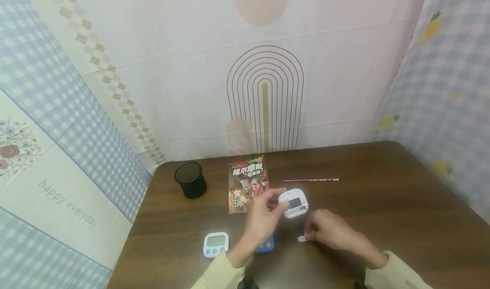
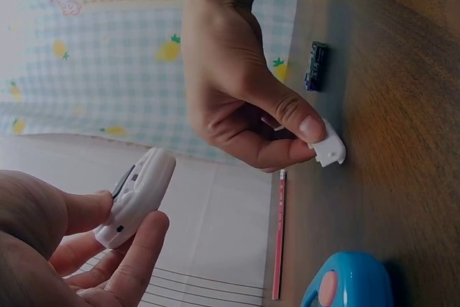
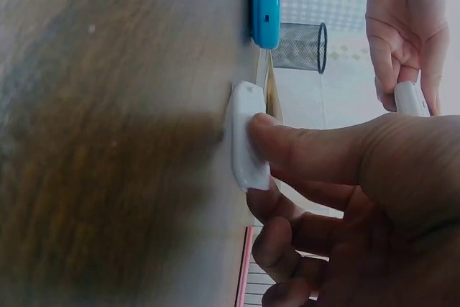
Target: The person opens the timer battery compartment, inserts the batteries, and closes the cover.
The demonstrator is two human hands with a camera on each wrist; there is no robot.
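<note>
In the head view my left hand (image 1: 260, 221) holds up a white digital timer (image 1: 294, 202), thumb on one face and fingers behind. The side with a dark panel faces the camera, and a small slot near its lower edge lies uncovered. To its right, just above the table, my right hand (image 1: 332, 228) pinches a small white battery cover (image 1: 302, 238) between thumb and forefinger. The left wrist view shows the cover's little tabs apart from the timer. A dark battery (image 2: 315, 66) lies on the table beyond the right hand in that view.
A white timer with blue buttons (image 1: 216, 244) lies at front left. Partly behind my left arm is a blue timer (image 1: 266, 245). Farther back are a black mesh pen holder (image 1: 193, 184), a comic-style book (image 1: 239, 182) and a red pencil (image 1: 311, 180). Patterned cloths surround the wooden table (image 1: 367, 187).
</note>
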